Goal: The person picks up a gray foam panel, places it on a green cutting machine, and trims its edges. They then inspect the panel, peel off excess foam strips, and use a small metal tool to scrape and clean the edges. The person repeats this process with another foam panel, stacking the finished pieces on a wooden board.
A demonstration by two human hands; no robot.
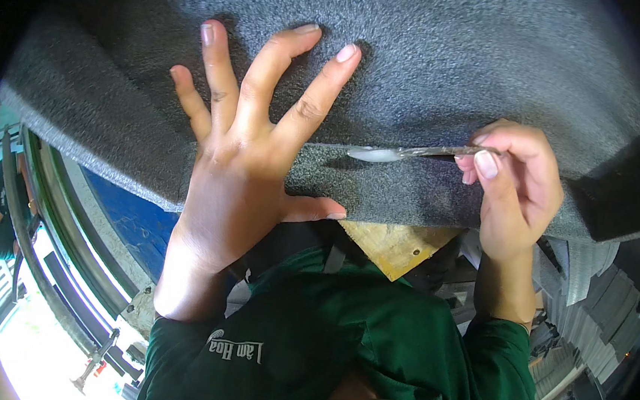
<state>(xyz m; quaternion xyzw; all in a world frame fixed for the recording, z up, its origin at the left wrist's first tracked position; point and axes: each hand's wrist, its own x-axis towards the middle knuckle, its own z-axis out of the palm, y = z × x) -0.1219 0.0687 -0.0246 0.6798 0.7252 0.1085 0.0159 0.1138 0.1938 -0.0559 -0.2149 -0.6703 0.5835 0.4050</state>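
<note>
A large dark-grey foam sheet [449, 82] with a speckled surface spreads before me, its near strip standing as a lighter edge face. My left hand [236, 171] lies on it with fingers spread, the thumb along the near edge. In my right hand [520, 182] a thin brush [414, 152] is pinched between thumb and fingers. Its handle is brownish, and its pale, wet-looking tip points left, against the upper line of the foam's edge strip. Whether the tip is bristles or a coated blade is hard to tell.
Below the foam's near edge juts a corner of a wooden board [395, 247]. Stacked grey sheets and scraps [598, 297] lie at the lower right. At the left are a blue surface [127, 215], curved rails [62, 232] and another person [4, 205].
</note>
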